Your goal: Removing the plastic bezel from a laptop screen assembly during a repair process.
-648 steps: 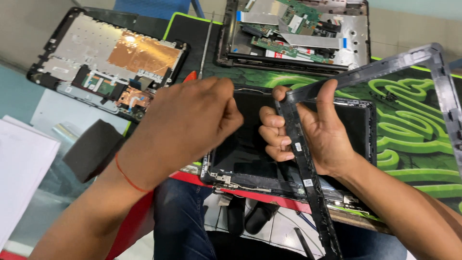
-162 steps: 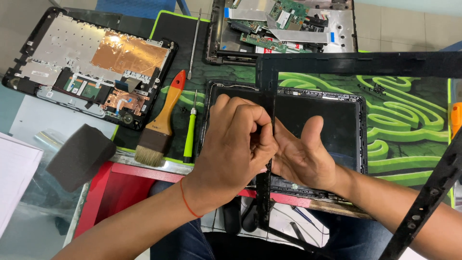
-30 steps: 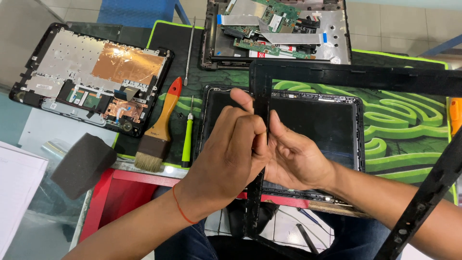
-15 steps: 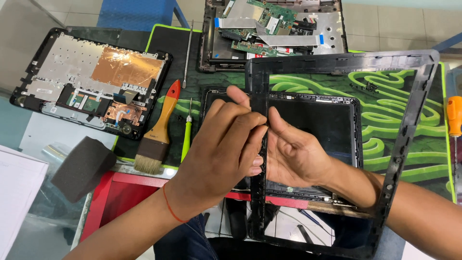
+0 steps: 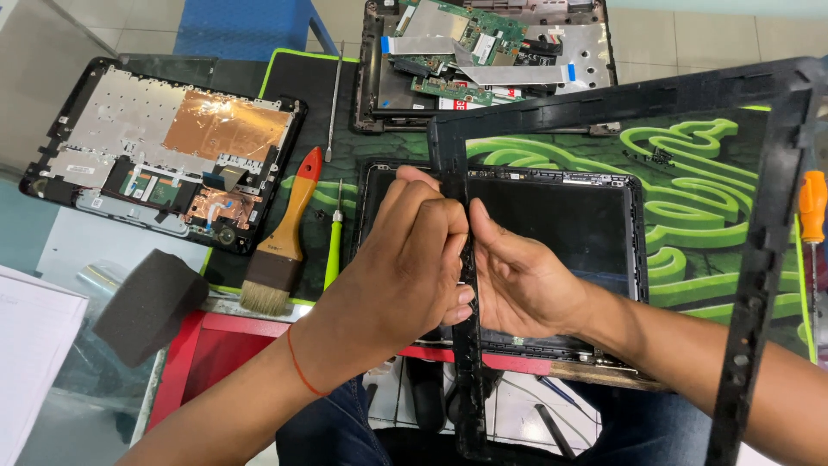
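- Bezel (image 5: 780,216), a black plastic screen frame, is lifted above the bench and tilted toward the camera; its left bar runs down between both hands at the near edge.
- Left hand (image 5: 405,259) has its fingers curled closed round that left bar, thumb side pressed against it.
- Right hand (image 5: 526,280) grips the same bar from the other side, fingers folded behind it and the thumb laid along its face.
- Screen panel (image 5: 561,233), dark and bare, lies flat on the green-patterned mat (image 5: 699,173) right under the hands, near the bench's front edge.
- Paintbrush (image 5: 280,250) with a red and wooden handle and a green screwdriver (image 5: 332,250) lie side by side just left of the panel.
- Opened laptop base (image 5: 164,155) with copper foil sits toward the left edge; a second base (image 5: 492,60) with circuit boards and ribbon cables sits at the far edge.
- Black foam block (image 5: 147,302) rests at the near left corner, beside white paper (image 5: 30,362).
- Orange-handled screwdriver (image 5: 812,207) lies at the right edge.
- Tiled floor (image 5: 724,39) shows beyond the bench.
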